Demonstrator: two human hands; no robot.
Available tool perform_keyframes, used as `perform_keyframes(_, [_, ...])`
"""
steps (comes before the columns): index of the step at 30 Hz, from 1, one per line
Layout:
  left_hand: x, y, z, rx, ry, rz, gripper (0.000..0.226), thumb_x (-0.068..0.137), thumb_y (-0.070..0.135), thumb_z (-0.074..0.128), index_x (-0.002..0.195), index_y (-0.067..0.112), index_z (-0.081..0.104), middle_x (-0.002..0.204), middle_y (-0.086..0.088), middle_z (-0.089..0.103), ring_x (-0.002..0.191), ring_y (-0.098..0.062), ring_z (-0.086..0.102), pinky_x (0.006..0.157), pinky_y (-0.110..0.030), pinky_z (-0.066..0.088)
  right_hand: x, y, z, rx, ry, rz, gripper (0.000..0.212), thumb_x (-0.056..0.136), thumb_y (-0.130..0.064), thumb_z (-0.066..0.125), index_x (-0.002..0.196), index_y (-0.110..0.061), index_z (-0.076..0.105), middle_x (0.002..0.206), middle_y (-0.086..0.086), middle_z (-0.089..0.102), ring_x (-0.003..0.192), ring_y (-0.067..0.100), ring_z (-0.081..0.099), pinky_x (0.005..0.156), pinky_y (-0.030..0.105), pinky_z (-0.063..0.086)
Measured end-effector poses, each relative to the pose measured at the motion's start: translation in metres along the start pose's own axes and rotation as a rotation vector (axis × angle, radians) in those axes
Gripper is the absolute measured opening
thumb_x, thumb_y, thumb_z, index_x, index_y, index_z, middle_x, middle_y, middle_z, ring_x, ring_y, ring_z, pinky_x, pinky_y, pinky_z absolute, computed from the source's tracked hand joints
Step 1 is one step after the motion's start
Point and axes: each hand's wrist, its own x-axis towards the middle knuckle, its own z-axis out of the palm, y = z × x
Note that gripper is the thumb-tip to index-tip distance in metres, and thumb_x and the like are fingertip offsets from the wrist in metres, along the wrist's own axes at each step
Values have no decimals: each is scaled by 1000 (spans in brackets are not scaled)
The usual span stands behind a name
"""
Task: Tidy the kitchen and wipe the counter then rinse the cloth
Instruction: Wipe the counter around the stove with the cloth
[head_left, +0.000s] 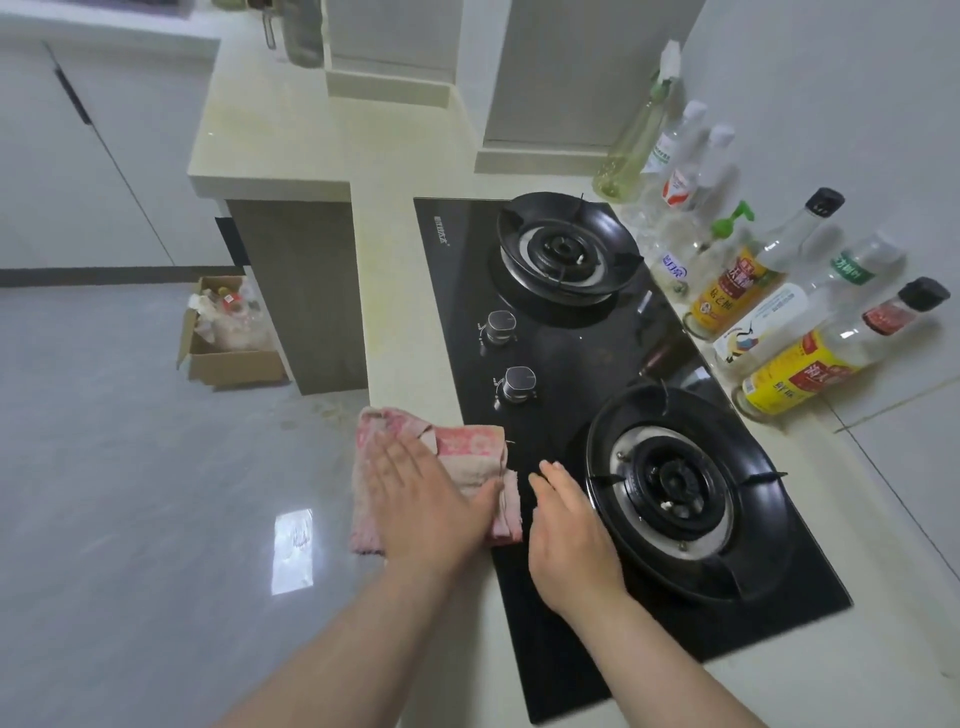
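Left hand (422, 501) flat on pink cloth (470, 446), right hand (567, 532) open beside; bottle labels (727, 293) unreadable.

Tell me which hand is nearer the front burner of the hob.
Right. The right hand sits just left of the front burner, over the black glass; the left hand is farther left, flat on the pink cloth.
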Motion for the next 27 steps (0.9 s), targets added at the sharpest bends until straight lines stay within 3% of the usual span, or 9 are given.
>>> perform_keyframes(3, [21,5,-4,-11,5,-31,124,76,86,33,151,-5,-6,160,-28,-3,150,-37,-4,121,-43,-3,38,-4,5,1,1,40,49,100,-8,38,149,-7,36,160,5,27,150,18,18,119,23,9])
perform_keyframes(8, [71,7,-11,-19,8,-28,122,77,84,35,152,-3,-5,160,-27,-2,150,-36,-4,122,-42,-3,58,-3,17,-48,41,98,45,99,-10,45,142,-1,44,153,15,39,147,27,28,121,30,7])
perform_keyframes(21, [176,19,-28,13,34,15,122,75,86,34,153,-2,2,160,-27,-2,150,-37,-4,123,-44,-1,59,-3,19,-61,53,120,45,100,-13,40,145,-8,42,156,6,35,148,17,23,121,27,6])
perform_keyframes(27, [179,12,-28,90,12,97,102,89,73,25,154,-1,-1,161,-25,-5,150,-34,-7,122,-44,-4,61,-5,18,-65,30,127,46,100,-14,40,145,-8,41,156,5,34,148,17,22,122,29,7])
